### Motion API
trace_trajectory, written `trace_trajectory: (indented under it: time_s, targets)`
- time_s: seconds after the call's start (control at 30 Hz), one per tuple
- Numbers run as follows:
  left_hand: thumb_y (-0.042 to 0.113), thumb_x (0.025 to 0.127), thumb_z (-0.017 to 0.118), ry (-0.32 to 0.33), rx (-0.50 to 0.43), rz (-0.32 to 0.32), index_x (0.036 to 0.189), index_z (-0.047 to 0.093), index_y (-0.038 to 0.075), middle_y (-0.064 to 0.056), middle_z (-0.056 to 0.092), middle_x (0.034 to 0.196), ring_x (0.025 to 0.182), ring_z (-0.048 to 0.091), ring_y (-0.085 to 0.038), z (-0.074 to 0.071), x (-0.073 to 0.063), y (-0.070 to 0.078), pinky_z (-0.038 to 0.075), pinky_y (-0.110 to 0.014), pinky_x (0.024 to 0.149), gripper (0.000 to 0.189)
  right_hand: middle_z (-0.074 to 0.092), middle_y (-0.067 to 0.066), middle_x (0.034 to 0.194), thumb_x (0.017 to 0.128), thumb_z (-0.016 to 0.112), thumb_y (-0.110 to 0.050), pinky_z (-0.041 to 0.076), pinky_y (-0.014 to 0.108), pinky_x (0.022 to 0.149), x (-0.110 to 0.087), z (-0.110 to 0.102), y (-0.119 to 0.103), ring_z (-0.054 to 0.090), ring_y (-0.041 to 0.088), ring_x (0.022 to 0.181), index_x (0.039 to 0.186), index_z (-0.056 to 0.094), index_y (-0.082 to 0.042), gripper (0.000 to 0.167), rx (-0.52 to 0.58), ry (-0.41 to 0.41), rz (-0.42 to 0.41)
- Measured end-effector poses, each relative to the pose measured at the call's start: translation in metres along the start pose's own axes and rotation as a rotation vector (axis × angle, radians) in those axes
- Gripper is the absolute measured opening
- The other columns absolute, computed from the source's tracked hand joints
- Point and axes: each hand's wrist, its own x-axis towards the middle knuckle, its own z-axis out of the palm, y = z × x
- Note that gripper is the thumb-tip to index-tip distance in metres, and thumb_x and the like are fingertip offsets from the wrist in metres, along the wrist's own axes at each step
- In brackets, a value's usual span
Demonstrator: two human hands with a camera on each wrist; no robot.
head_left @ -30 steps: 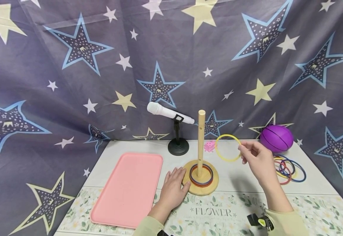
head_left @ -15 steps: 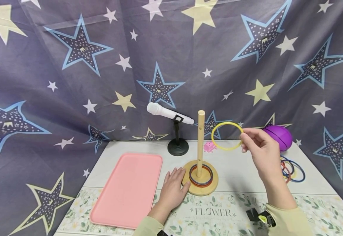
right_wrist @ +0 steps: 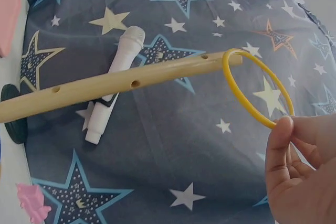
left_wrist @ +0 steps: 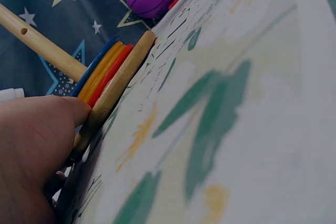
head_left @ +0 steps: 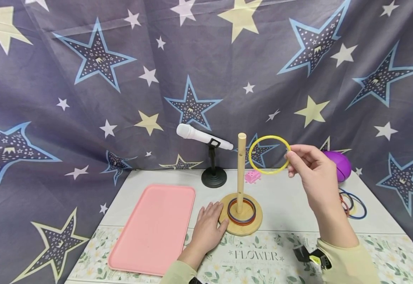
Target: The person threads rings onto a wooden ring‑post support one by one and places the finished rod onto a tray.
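My right hand pinches a yellow ring by its right edge, between thumb and fingers. The ring is held in the air, tilted, just right of the upper part of a wooden post. In the right wrist view the ring overlaps the post's tip. The post stands upright on a round wooden base. Blue, yellow and red rings lie stacked around its foot. My left hand rests palm down at the base's left side, fingers extended and thumb at the rim.
A pink tray lies left of my left hand. Behind the post are a white microphone on a black stand and a small pink toy. A purple ball and several loose rings are at the right.
My right hand has raised the yellow ring and brought it left, closer to the top of the post. The left hand has stayed at the base.
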Motion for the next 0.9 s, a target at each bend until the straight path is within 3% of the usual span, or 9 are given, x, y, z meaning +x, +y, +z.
trace_trajectory:
  time_s: [0.53, 0.9]
  targets:
    - [0.033, 0.111, 0.066, 0.002, -0.003, -0.003, 0.159, 0.056, 0.003, -0.018, 0.053, 0.166, 0.160, 0.040, -0.040, -0.001, -0.001, 0.000, 0.019, -0.062, 0.134, 0.058, 0.077, 0.010, 0.091, 0.103, 0.078, -0.003, 0.062, 0.023, 0.061, 0.007, 0.029, -0.011, 0.066, 0.014, 0.066, 0.118, 0.074, 0.008, 0.019, 0.031, -0.065, -0.008]
    - [0.032, 0.111, 0.066, -0.005, -0.005, -0.003, 0.160, 0.056, 0.003, -0.018, 0.052, 0.166, 0.160, 0.039, -0.040, -0.002, -0.001, 0.001, 0.019, -0.062, 0.134, 0.058, 0.075, 0.008, 0.089, 0.104, 0.079, -0.006, 0.062, 0.023, 0.061, 0.013, 0.041, -0.003, 0.066, 0.013, 0.067, 0.118, 0.075, 0.005, 0.019, 0.001, -0.080, 0.014]
